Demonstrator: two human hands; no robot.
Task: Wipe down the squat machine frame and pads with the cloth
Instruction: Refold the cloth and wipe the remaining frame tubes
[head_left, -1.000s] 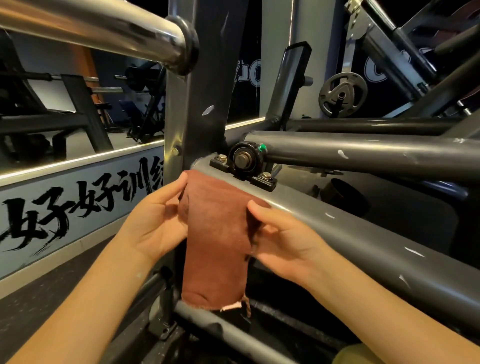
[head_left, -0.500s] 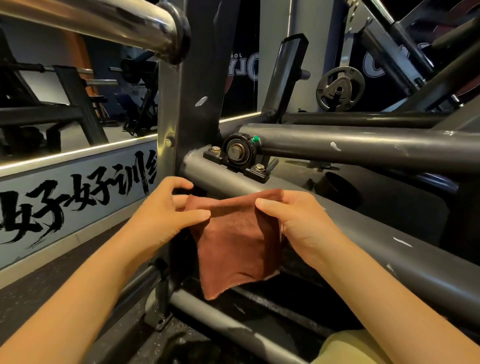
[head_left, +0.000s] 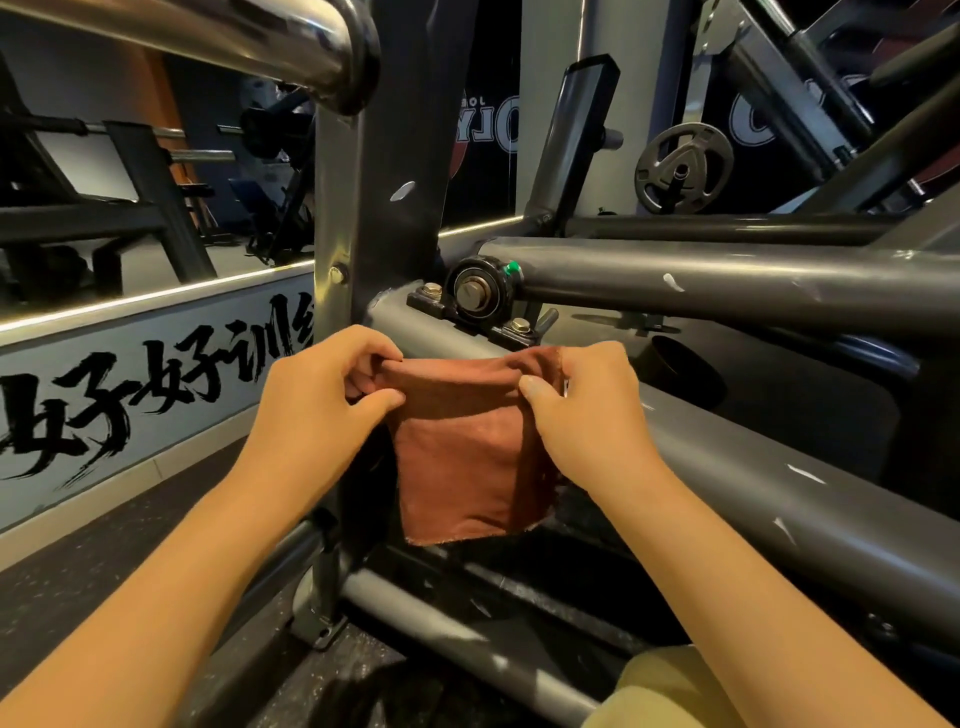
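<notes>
A rust-brown cloth (head_left: 462, 452) hangs folded between my two hands in front of the grey squat machine frame (head_left: 753, 488). My left hand (head_left: 322, 400) pinches its top left corner between thumb and fingers. My right hand (head_left: 587, 410) pinches the top right corner. The cloth's upper edge sits just below the bolted bearing block (head_left: 475, 299) on the sloping frame tube. Its lower edge hangs free above the bottom bar (head_left: 457, 639). No pads are visible.
A chrome bar (head_left: 249, 41) crosses overhead at top left, fixed to the dark upright post (head_left: 374, 208). A second grey tube (head_left: 727, 283) runs right from the bearing. A weight plate (head_left: 683, 169) hangs behind. A lettered wall panel (head_left: 130, 395) and dark floor lie left.
The cloth was draped long over the sloping tube; both hands have lifted it off and folded it shorter, now holding its top corners level in front of the frame.
</notes>
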